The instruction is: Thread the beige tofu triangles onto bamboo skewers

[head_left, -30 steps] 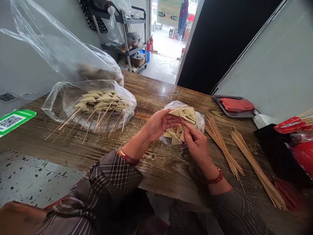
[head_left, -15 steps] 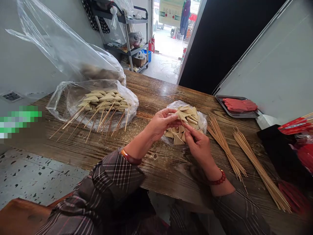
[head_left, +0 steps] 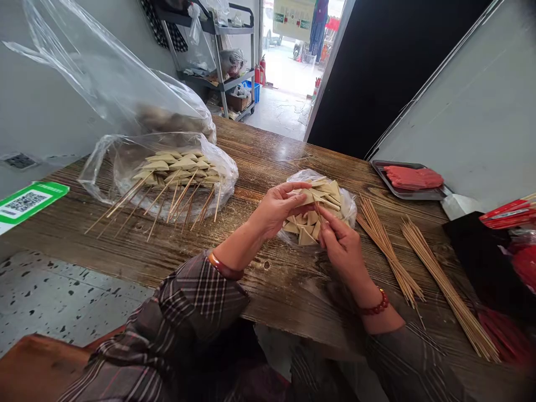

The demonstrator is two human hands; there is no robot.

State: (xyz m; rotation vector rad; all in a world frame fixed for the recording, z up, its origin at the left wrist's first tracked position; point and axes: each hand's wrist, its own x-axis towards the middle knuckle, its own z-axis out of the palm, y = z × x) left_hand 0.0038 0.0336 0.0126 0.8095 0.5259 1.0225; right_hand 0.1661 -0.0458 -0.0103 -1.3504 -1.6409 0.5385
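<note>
My left hand [head_left: 276, 211] pinches a folded beige tofu sheet [head_left: 309, 197] between thumb and fingers. A thin bamboo skewer [head_left: 317, 209] is gripped in my right hand [head_left: 342, 245], its upper part up against the sheet; whether it has gone through is hidden by my fingers. Right below both hands, a heap of folded triangular tofu sheets [head_left: 307, 235] lies on a clear plastic bag [head_left: 348, 207]. Over to the left, several skewers loaded with tofu sheets [head_left: 180, 163] rest stacked in another open plastic bag [head_left: 228, 176], bare stick ends towards me.
Two bundles of bamboo skewers [head_left: 387, 251] lie right of my hands. Behind them stands a dark tray [head_left: 408, 194] with pink-red slabs. A black box [head_left: 469, 251] with red packets sits at the right edge. A green QR card [head_left: 31, 204] is at the left, a shelf cart [head_left: 234, 84] beyond the table.
My right hand has shifted slightly right with the skewer, and the tofu sheet in my left hand now lies flatter. The rest of the table keeps its arrangement.
</note>
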